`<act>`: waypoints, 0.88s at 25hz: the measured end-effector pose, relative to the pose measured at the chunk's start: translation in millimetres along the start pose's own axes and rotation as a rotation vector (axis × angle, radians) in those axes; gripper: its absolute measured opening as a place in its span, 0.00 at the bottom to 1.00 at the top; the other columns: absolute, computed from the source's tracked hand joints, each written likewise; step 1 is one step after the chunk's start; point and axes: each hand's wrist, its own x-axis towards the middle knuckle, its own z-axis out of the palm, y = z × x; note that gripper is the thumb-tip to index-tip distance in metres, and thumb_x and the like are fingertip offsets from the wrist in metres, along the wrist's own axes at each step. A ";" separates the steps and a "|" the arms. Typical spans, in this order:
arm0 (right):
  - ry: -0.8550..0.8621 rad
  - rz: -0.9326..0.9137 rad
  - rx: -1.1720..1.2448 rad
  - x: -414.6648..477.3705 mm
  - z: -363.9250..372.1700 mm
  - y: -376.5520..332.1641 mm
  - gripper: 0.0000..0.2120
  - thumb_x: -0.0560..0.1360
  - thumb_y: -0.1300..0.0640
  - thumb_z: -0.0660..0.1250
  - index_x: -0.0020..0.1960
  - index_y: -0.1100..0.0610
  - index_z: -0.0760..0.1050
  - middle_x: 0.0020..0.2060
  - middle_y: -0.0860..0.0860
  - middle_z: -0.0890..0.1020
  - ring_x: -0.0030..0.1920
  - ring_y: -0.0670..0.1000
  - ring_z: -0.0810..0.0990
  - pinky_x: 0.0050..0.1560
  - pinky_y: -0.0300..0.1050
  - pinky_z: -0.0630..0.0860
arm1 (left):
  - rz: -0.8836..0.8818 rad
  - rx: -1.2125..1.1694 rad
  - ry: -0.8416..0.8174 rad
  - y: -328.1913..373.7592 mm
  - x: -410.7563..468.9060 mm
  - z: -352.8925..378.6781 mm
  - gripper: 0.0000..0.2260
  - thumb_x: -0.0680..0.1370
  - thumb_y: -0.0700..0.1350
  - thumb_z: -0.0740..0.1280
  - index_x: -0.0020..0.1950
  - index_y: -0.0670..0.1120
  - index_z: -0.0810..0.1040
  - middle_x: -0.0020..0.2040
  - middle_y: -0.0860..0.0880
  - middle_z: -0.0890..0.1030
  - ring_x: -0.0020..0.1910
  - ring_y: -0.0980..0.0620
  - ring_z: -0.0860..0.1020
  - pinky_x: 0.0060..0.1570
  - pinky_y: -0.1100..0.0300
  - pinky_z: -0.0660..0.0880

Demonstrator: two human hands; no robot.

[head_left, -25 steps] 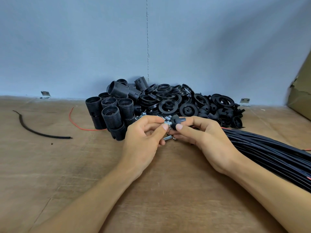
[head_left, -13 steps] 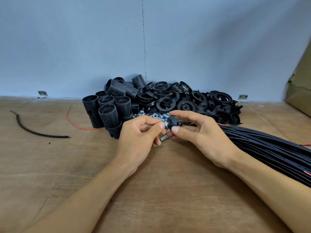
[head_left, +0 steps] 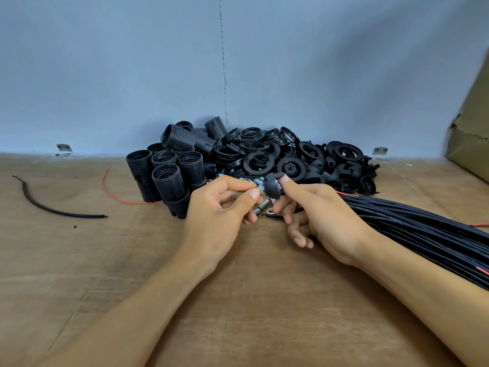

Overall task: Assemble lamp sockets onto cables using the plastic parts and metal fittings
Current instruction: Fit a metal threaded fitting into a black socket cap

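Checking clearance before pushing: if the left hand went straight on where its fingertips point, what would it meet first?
Most likely the black cap pinched by the right hand; the left hand pinches a metal fitting right beside it, though depth is unclear.

Brown wooden surface point(head_left: 79, 260) with grain streaks, black ribbed plastic socket shells point(head_left: 169, 178), black plastic rings point(head_left: 258, 161), black cable bundle point(head_left: 423, 234), thin red wire point(head_left: 119, 198), pale blue wall point(head_left: 105, 75), olive-brown cardboard box point(head_left: 471, 139)

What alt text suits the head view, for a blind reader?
Two bare hands work over a brown wooden table: the left hand pinches a small silver metal fitting against a black domed plastic cap that the right hand grips. Behind lie black ribbed plastic socket shells and flat black rings; a bundle of black cables lies at right.
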 end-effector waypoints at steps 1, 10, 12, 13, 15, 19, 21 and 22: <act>0.006 0.003 -0.014 0.0 0.8 0.5 0.23 0.81 0.42 0.62 0.41 0.62 0.78 0.27 0.53 0.74 0.20 0.50 0.72 0.19 0.38 0.64 | -0.001 -0.014 -0.011 0.3 -0.4 0.1 0.03 0.78 0.36 0.72 0.48 0.43 0.83 0.39 0.47 0.86 0.30 0.54 0.80 0.34 0.65 0.76; 0.051 -0.071 -0.022 -0.5 4.7 3.8 0.21 0.82 0.46 0.62 0.44 0.64 0.76 0.32 0.57 0.77 0.23 0.54 0.74 0.21 0.41 0.68 | 0.004 0.039 0.066 -2.9 -2.0 2.5 0.04 0.79 0.37 0.71 0.46 0.45 0.83 0.38 0.49 0.87 0.29 0.55 0.80 0.33 0.66 0.76; 0.023 -0.103 -0.008 -2.7 5.2 2.7 0.22 0.81 0.45 0.61 0.45 0.64 0.77 0.30 0.56 0.76 0.22 0.53 0.73 0.21 0.40 0.66 | -0.005 0.051 0.064 -2.8 -0.4 0.7 0.04 0.78 0.37 0.72 0.46 0.45 0.83 0.38 0.49 0.86 0.29 0.56 0.79 0.32 0.65 0.76; 0.021 -0.136 -0.012 -3.9 5.3 2.2 0.20 0.81 0.46 0.62 0.44 0.62 0.77 0.31 0.55 0.76 0.22 0.52 0.72 0.21 0.39 0.65 | -0.012 0.058 0.047 -2.8 -0.3 0.0 0.04 0.78 0.37 0.72 0.46 0.45 0.83 0.38 0.49 0.86 0.29 0.56 0.79 0.32 0.65 0.76; 0.045 -0.215 -0.033 -5.4 3.8 0.4 0.14 0.82 0.50 0.63 0.45 0.59 0.77 0.32 0.53 0.75 0.22 0.51 0.70 0.22 0.39 0.64 | -0.022 0.067 0.002 -2.7 -0.7 -1.0 0.04 0.78 0.37 0.72 0.46 0.46 0.83 0.38 0.48 0.86 0.29 0.55 0.79 0.33 0.64 0.76; 0.071 -0.266 -0.048 -5.1 1.0 -2.2 0.12 0.83 0.51 0.61 0.53 0.52 0.83 0.29 0.51 0.66 0.23 0.47 0.61 0.24 0.38 0.60 | -0.050 0.020 -0.048 -1.0 -1.3 -1.6 0.05 0.79 0.35 0.71 0.47 0.44 0.83 0.38 0.46 0.86 0.30 0.54 0.80 0.33 0.64 0.76; 0.103 -0.261 -0.074 -5.7 2.4 -3.1 0.14 0.83 0.47 0.61 0.53 0.49 0.84 0.26 0.48 0.62 0.23 0.46 0.59 0.24 0.38 0.59 | -0.077 -0.040 -0.056 0.9 -1.2 -1.1 0.05 0.79 0.35 0.70 0.46 0.43 0.83 0.38 0.45 0.86 0.30 0.53 0.79 0.32 0.63 0.76; 0.115 -0.258 -0.094 -5.6 3.1 -3.2 0.15 0.83 0.44 0.60 0.51 0.49 0.84 0.25 0.46 0.61 0.23 0.46 0.58 0.24 0.38 0.58 | -0.094 -0.085 -0.061 1.8 -1.2 -0.6 0.05 0.79 0.35 0.70 0.46 0.43 0.83 0.38 0.44 0.86 0.30 0.53 0.79 0.32 0.63 0.76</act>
